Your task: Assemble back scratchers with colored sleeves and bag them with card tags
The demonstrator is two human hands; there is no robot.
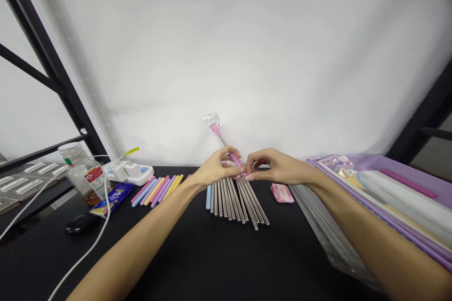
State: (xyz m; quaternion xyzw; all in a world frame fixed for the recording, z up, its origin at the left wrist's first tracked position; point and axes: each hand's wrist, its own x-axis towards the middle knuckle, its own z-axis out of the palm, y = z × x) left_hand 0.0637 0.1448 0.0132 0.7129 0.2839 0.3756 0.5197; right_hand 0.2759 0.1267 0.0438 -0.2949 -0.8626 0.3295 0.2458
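Observation:
A back scratcher with a pink claw head (215, 128), thin metal shaft and pink handle slants up from my hands inside a clear plastic sleeve (211, 117). My left hand (219, 165) is closed around its handle. Thumb and fingertips of my right hand (268, 165) pinch at the sleeve's lower end, where the handle stops. Beneath both hands, a row of metal rods (229, 202) lies fanned on the black table (226, 254). A light blue handle (208, 197) is at the row's left edge.
Left are several pastel handles (158, 190), a power strip (141, 176), a plastic bottle (86, 174), a blue packet (115, 197), a mouse (83, 223) and a white cable (102, 230). Right are pink cards (282, 193), clear sleeves (318, 221) and a purple bin (374, 162) holding packaged items.

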